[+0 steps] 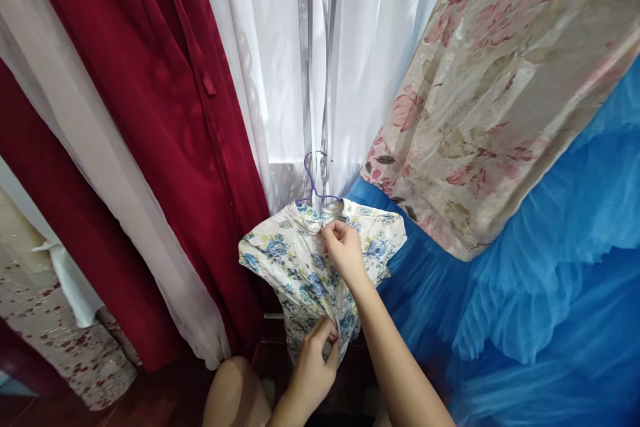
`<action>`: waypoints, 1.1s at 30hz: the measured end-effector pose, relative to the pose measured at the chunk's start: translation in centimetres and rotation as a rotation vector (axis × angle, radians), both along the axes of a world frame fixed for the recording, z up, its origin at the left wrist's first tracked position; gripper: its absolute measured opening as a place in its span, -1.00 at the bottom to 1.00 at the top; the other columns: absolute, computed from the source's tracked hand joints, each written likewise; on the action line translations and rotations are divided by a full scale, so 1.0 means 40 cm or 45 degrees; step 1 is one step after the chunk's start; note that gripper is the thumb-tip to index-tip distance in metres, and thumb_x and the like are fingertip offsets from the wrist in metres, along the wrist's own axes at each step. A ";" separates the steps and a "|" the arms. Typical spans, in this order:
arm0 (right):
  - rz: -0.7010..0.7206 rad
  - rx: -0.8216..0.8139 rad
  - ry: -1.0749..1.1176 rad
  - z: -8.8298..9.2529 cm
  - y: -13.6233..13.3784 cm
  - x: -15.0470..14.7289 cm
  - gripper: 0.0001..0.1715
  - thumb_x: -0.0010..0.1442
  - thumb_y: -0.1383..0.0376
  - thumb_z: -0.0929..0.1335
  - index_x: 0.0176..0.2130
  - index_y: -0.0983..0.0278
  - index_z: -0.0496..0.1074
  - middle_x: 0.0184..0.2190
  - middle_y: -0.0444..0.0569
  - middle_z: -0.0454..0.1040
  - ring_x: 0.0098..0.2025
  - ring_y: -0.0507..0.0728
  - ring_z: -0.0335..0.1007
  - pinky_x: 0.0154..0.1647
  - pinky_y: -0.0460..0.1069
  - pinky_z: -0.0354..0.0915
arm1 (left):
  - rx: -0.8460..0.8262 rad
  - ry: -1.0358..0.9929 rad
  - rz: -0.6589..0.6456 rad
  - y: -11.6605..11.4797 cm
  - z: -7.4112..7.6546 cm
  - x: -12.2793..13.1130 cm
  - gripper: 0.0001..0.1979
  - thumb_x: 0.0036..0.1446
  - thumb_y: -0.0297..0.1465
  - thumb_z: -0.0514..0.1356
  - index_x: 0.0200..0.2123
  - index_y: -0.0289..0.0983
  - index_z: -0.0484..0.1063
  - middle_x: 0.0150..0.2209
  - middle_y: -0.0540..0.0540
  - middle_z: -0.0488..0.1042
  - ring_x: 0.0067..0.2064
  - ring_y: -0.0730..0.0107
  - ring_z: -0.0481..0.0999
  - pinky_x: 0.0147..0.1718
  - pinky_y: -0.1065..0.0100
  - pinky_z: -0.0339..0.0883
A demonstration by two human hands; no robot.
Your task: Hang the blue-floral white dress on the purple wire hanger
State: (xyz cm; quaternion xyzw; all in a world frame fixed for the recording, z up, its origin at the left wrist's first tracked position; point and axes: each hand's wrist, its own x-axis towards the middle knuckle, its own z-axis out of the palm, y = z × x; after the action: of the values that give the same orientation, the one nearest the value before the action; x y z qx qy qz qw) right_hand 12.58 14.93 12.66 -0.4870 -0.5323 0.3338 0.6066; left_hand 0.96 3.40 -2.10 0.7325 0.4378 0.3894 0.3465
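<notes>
In front of me hangs a white blouse (280, 247) with blue and yellow-green flowers, on a thin purple hanger (312, 177). My right hand (344, 248) is closed at the neckline, its thumb and fingertips pinching the front edge just below the collar. Lower down, my left hand (316, 359) pinches the blouse's front fabric near its middle line. Between the two hands the cloth is gathered into folds. Whether a button or zip lies under my fingertips is hidden.
Dark red cloth (165, 113) and a pale sheer length (115, 167) hang on the left. White fabric (280, 67) with long ribbons hangs behind the hanger. To the right are a floral garment (490, 113) and blue ruffled tulle (525, 307). My bent knee (235, 393) shows below.
</notes>
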 end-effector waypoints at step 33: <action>0.130 -0.137 0.447 -0.200 -0.113 -0.081 -0.71 0.13 0.19 0.29 -0.57 0.20 0.22 -0.71 -0.28 0.05 -0.63 -0.02 -0.13 -0.58 -0.06 -0.16 | -0.029 -1.665 0.815 0.464 0.250 -0.353 -0.84 0.14 -0.41 0.30 -0.36 -0.30 0.35 -0.45 0.06 0.42 -0.37 0.54 0.46 -0.22 0.46 0.36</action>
State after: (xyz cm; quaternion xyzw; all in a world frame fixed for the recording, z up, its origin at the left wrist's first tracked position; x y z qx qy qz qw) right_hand 9.35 10.42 4.65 -0.4252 -0.4238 0.4720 0.6456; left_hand -13.17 21.96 7.91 0.1824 0.3379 0.8253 0.4140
